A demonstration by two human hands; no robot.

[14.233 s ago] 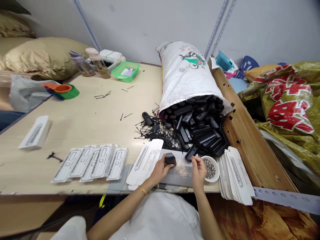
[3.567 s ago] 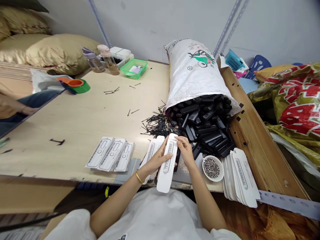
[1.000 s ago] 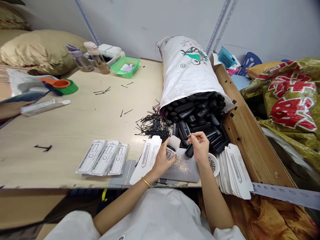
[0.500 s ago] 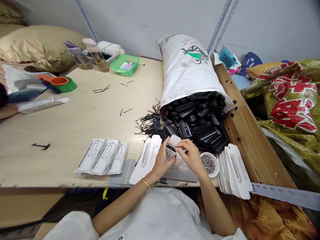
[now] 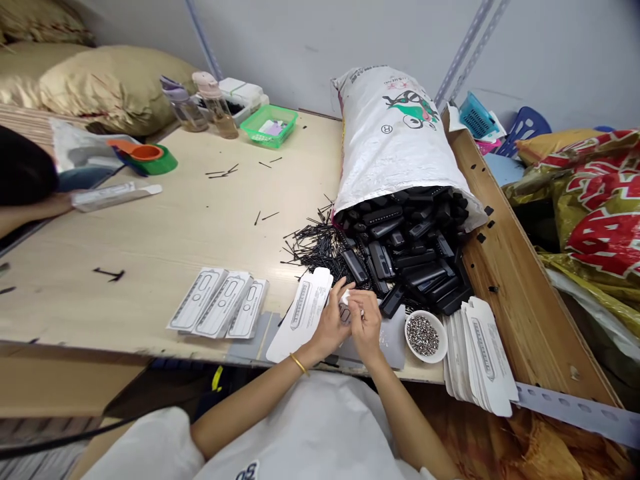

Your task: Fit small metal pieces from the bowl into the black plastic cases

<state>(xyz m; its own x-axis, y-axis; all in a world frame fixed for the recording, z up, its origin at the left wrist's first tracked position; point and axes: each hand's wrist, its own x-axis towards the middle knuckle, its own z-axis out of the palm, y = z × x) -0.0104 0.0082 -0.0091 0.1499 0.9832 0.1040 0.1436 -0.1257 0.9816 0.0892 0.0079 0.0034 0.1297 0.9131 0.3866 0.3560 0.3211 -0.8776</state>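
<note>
A small white printed carton stands on end between my hands, mostly hidden by the fingers. My left hand is closed around its side. At the top end, the fingers of my right hand press together on the carton's end flap. Beside my left hand lies a flat unfolded carton. Under my hands is a grey sheet, its pale grains now mostly covered. A white bowl of small metal pieces stands right of my right hand.
A white sack spills black plastic casings beside thin black sticks. Filled-out cartons lie left, flat cartons right against a wooden board. A co-worker's hand holds another carton at far left.
My right hand has come from beside the casings to the carton's top, and the flap that stood up is now folded down under my fingers. The view has shifted slightly left.
</note>
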